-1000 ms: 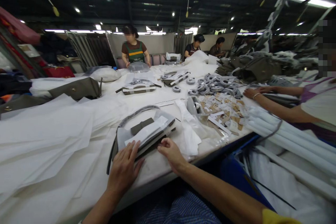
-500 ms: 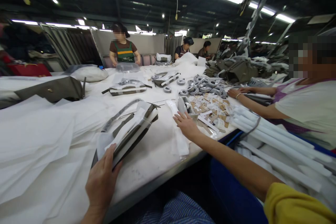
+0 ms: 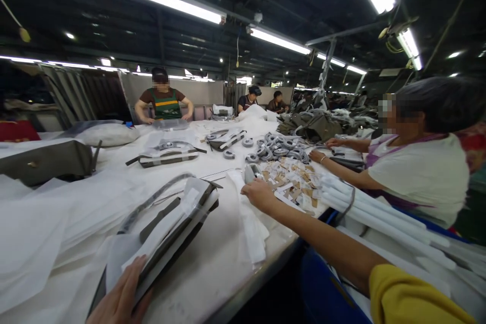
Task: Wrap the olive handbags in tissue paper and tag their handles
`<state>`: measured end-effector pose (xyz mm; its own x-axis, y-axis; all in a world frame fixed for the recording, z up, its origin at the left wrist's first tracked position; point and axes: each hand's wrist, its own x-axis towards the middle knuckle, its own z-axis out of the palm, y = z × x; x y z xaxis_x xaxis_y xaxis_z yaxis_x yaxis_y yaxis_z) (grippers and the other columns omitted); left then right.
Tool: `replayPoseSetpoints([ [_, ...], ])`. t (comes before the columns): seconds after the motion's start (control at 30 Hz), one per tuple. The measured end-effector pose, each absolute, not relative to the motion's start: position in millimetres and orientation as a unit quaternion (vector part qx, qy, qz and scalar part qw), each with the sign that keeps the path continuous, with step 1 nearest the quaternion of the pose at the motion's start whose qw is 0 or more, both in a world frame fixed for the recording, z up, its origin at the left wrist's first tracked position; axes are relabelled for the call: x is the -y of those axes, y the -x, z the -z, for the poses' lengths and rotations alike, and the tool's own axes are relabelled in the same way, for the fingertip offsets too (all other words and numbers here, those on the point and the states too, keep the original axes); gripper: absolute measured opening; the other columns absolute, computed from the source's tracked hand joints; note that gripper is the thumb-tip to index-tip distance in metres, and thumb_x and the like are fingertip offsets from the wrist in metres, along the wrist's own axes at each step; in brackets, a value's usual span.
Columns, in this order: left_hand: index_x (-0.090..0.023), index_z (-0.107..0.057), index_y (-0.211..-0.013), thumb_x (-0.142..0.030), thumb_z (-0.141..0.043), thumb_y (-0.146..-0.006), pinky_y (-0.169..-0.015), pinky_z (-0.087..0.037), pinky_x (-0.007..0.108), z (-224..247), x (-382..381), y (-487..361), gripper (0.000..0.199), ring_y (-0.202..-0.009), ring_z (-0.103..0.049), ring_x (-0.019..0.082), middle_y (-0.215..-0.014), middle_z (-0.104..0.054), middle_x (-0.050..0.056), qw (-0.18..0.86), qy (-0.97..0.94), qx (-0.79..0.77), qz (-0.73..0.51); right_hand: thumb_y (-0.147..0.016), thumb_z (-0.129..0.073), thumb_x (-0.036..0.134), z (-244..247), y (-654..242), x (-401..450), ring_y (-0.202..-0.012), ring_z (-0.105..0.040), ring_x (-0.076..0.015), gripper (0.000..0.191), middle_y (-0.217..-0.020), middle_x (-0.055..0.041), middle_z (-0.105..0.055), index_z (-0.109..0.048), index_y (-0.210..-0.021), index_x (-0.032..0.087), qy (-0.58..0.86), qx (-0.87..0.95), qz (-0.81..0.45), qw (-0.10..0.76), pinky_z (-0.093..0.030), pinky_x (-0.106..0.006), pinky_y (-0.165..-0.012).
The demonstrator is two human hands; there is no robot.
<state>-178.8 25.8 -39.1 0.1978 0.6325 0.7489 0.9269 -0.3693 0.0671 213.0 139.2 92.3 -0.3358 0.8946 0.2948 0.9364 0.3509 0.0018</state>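
Note:
A flat-lying dark olive handbag with white paper over it and a wrapped strap handle is in front of me on the left. My left hand grips its near end, fingers on top and thumb at the lower side. My right hand is further off, against a grey tape dispenser. Its fingertips are drawn together in a pinch; what they hold, if anything, is too small to make out. Just under that hand lies a strip of white plastic sleeves.
White sheets cover the table's left side. Beyond are other olive bags, grey rings and a heap of tags. White tubes lie at right, beside a seated co-worker. Another person stands across the table.
My view has tilted up and turned to the right. My right hand's fingers, spread over the sleeves before, are now drawn together at the tape dispenser. My left hand stays on the handbag.

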Motion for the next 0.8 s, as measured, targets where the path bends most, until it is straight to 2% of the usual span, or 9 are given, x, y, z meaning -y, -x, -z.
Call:
replayPoseSetpoints([
  [0.1,-0.032,-0.024,-0.154,-0.035,-0.046,-0.096,-0.089,-0.055,0.045,27.9,-13.1,168.4,0.062,-0.104,-0.067,0.030,-0.134,-0.062,0.008,0.203,0.715,0.571,0.348,-0.098,-0.052,0.033,-93.4,-196.5,-107.2,-0.097,-0.069,-0.0209,0.025,-0.102,-0.0050,-0.076,-0.075,-0.103,0.024,0.538,0.823,0.012,0.183,-0.050,-0.032,-0.090],
  [0.2,-0.031,-0.024,-0.154,-0.033,-0.047,-0.097,-0.090,-0.052,0.044,17.5,-2.5,158.1,0.061,-0.106,-0.066,0.030,-0.135,-0.060,0.009,0.204,0.689,0.613,0.329,-0.097,-0.055,0.035,-76.0,-178.6,-63.5,-0.097,-0.070,-0.0184,0.023,-0.103,-0.0020,-0.077,-0.075,-0.102,0.024,0.467,0.832,-0.151,0.258,-0.050,-0.028,-0.089],
  [0.27,-0.030,-0.024,-0.154,-0.032,-0.050,-0.097,-0.091,-0.051,0.042,14.4,0.5,154.8,0.063,-0.107,-0.065,0.030,-0.135,-0.060,0.009,0.202,0.684,0.626,0.317,-0.096,-0.055,0.035,-59.9,-170.2,-36.4,-0.097,-0.071,-0.0180,0.024,-0.101,-0.0024,-0.077,-0.075,-0.100,0.024,0.415,0.839,-0.247,0.252,-0.050,-0.028,-0.090],
  [0.37,-0.028,-0.026,-0.154,-0.031,-0.054,-0.096,-0.093,-0.050,0.041,14.1,1.3,154.7,0.064,-0.109,-0.063,0.029,-0.136,-0.060,0.010,0.200,0.683,0.629,0.312,-0.098,-0.051,0.037,-40.7,-164.6,-11.0,-0.097,-0.070,-0.0174,0.028,-0.100,-0.0029,-0.076,-0.075,-0.101,0.024,0.345,0.864,-0.315,0.188,-0.050,-0.027,-0.091],
  [0.47,-0.027,-0.027,-0.153,-0.031,-0.056,-0.095,-0.095,-0.049,0.040,14.6,1.6,155.7,0.065,-0.112,-0.062,0.028,-0.136,-0.060,0.009,0.199,0.688,0.625,0.311,-0.099,-0.049,0.041,-31.2,-162.5,-7.8,-0.102,-0.068,-0.0186,0.030,-0.104,-0.0032,-0.075,-0.073,-0.107,0.025,0.375,0.856,-0.287,0.213,-0.048,-0.031,-0.098],
  [0.53,-0.028,-0.027,-0.154,-0.030,-0.056,-0.095,-0.096,-0.048,0.040,13.9,2.1,155.5,0.065,-0.113,-0.062,0.028,-0.136,-0.060,0.009,0.196,0.691,0.624,0.308,-0.098,-0.049,0.042,-25.9,-159.0,-13.3,-0.115,-0.063,-0.0223,0.034,-0.119,-0.0074,-0.071,-0.068,-0.120,0.022,0.441,0.835,-0.225,0.242,-0.041,-0.039,-0.109],
  [0.67,-0.029,-0.026,-0.154,-0.029,-0.054,-0.096,-0.094,-0.050,0.040,11.6,3.4,155.4,0.064,-0.110,-0.064,0.028,-0.134,-0.061,0.009,0.200,0.681,0.628,0.320,-0.092,-0.058,0.048,-6.4,-140.4,-28.7,-0.141,-0.037,-0.0358,0.064,-0.151,-0.0204,-0.043,-0.049,-0.142,0.011,0.485,0.849,-0.144,0.151,-0.023,-0.056,-0.118],
  [0.73,-0.030,-0.025,-0.154,-0.029,-0.052,-0.096,-0.092,-0.052,0.040,12.9,2.9,157.5,0.064,-0.108,-0.065,0.028,-0.134,-0.062,0.008,0.201,0.678,0.624,0.332,-0.091,-0.056,0.054,5.4,-126.5,-41.2,-0.145,-0.029,-0.0374,0.072,-0.155,-0.0210,-0.035,-0.042,-0.147,0.011,0.465,0.866,-0.133,0.123,-0.020,-0.059,-0.119],
  [0.8,-0.034,-0.024,-0.154,-0.029,-0.050,-0.096,-0.088,-0.054,0.041,17.5,0.0,161.3,0.064,-0.105,-0.067,0.028,-0.131,-0.063,0.007,0.201,0.677,0.617,0.347,-0.092,-0.052,0.058,12.8,-111.8,-62.1,-0.145,-0.030,-0.0354,0.072,-0.155,-0.0184,-0.035,-0.039,-0.149,0.016,0.435,0.883,-0.127,0.126,-0.022,-0.057,-0.118],
])
